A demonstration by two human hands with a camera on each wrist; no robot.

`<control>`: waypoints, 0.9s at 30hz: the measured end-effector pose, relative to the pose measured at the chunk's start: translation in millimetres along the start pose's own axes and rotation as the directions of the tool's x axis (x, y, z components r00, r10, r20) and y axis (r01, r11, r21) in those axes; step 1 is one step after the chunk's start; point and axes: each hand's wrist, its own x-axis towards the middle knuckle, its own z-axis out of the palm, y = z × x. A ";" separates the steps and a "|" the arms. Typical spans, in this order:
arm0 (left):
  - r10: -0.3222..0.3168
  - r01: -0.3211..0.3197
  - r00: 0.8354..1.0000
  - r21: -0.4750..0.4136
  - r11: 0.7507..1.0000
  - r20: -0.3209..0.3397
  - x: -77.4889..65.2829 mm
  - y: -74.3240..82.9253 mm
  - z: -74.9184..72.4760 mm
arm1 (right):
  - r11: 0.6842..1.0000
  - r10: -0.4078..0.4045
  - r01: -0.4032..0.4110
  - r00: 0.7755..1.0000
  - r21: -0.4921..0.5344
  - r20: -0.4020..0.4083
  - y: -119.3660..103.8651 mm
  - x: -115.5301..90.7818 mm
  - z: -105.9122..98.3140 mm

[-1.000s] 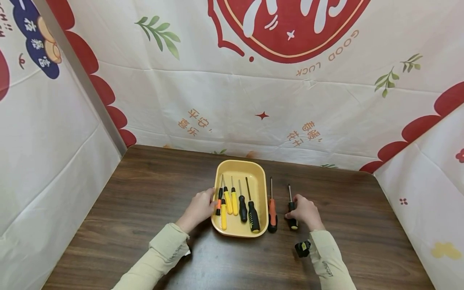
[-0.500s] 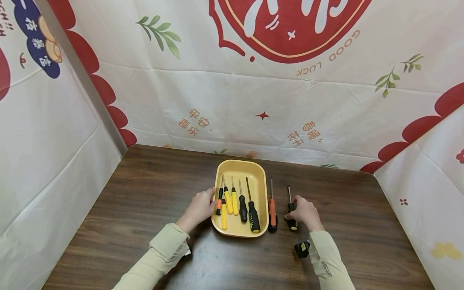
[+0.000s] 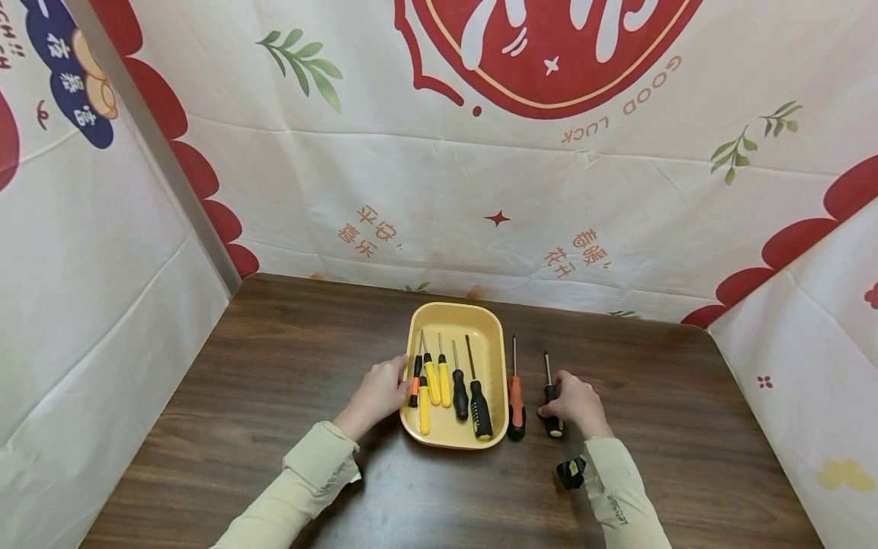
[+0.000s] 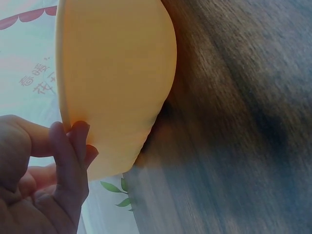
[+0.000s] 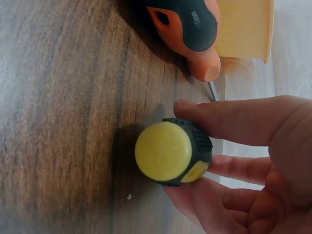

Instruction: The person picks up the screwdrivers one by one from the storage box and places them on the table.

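The black-and-yellow screwdriver (image 3: 555, 428) on the counter (image 3: 693, 427) is gripped by curled fingers of the right hand (image 3: 578, 400); the tray's (image 3: 488, 343) rim is pinched by those of the left hand (image 3: 373, 390); grasping is judged in hand, a lift clear of the orange-and-black screwdriver (image 3: 516, 400) being called for; open room is noted rightward.

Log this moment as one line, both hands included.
left hand: holds yellow tray by rim | right hand: holds black-and-yellow screwdriver outside tray | orange screwdriver: on table between tray and right hand

head: high, forward-down | left wrist: near, facing tray (image 4: 119, 83) | right wrist: near, facing screwdriver (image 5: 163, 151) | all: tray
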 end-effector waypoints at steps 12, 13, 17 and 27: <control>0.014 -0.014 1.000 0.029 0.999 -0.005 0.3 -0.3 0.7 | 1.000 0.014 -0.014 1.000 -0.022 -0.013 -0.8 -0.5 2.8; 0.014 -0.014 1.000 0.030 0.999 -0.005 0.2 -0.3 0.8 | 1.000 0.018 -0.019 1.000 -0.023 -0.013 -0.6 -0.6 3.6; 0.018 -0.018 1.000 0.034 0.999 -0.006 0.1 -0.3 0.9 | 0.999 0.035 -0.035 0.999 -0.030 -0.012 -0.7 -0.1 5.4; 0.011 -0.012 1.000 0.041 0.999 0.002 -0.3 1.5 -1.0 | 0.999 0.035 -0.035 0.999 -0.031 -0.007 -3.3 -0.1 5.3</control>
